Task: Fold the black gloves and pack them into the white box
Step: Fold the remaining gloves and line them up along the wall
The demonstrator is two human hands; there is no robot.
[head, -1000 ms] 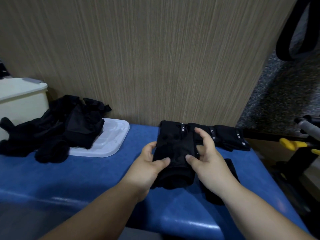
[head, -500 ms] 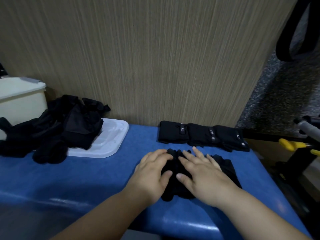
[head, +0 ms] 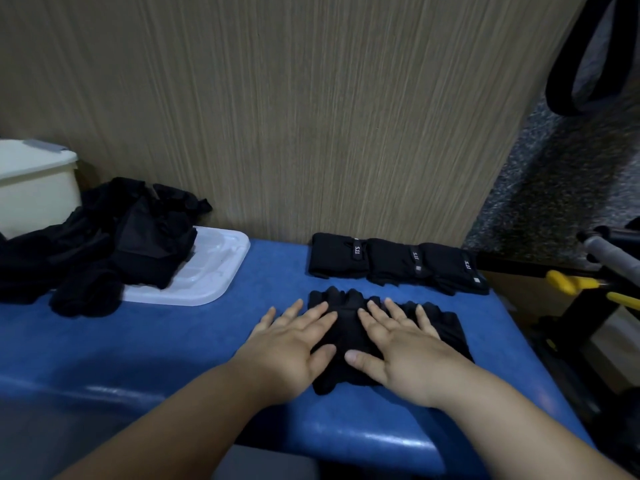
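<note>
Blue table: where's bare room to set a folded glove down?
Widest bare patch: the blue table between the white lid, the left hand and the near edge. A narrower gap lies between the lid and the row of folded gloves. Crowded: the right side, where the right hand also presses the flat gloves; far left, the glove pile overlaps the lid.

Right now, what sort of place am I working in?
Likely a packing bench in a workshop or stockroom, though that is not certain. A blue table stands against a wood-grain wall. On it, folded gloves lie in a row, and a heap of loose gloves sits by a white box.
</note>
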